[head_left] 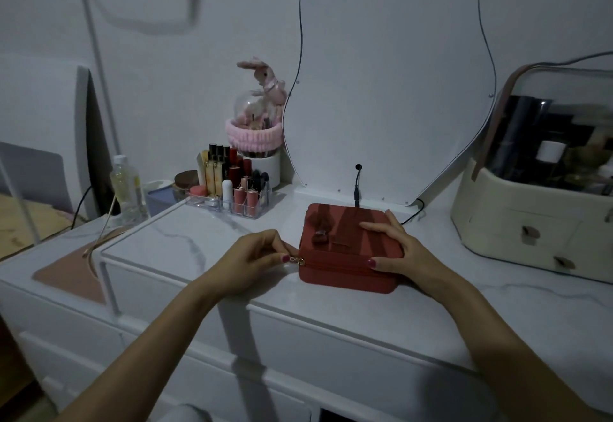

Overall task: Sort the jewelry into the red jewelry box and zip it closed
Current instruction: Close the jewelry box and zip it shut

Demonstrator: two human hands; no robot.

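Fingers of the left hand (255, 257): thumb and forefinger pinched on the gold zipper pull (296, 260), which sits at the near left corner of the red jewelry box (348, 249); remaining fingers curled behind.
Zipper track: runs along the near face of the box, left to right, away from the pinching fingers toward the right hand (394, 249). The pull's travel appears to follow this long axis or round the left corner; which way closes it cannot be told.
Right hand: fingers spread flat over the lid's right portion, thumb pressed on the near face, bracing the box. Nearer to the track's right end.
Red jewelry box: lid down, lying flat on the white marble-pattern dresser top (185, 242), between both hands. No loose jewelry visible.
Beyond: clear lipstick organizer (232, 196) at rear left; wavy mirror (391, 89) directly behind; cream cosmetics case (537, 196) at right.
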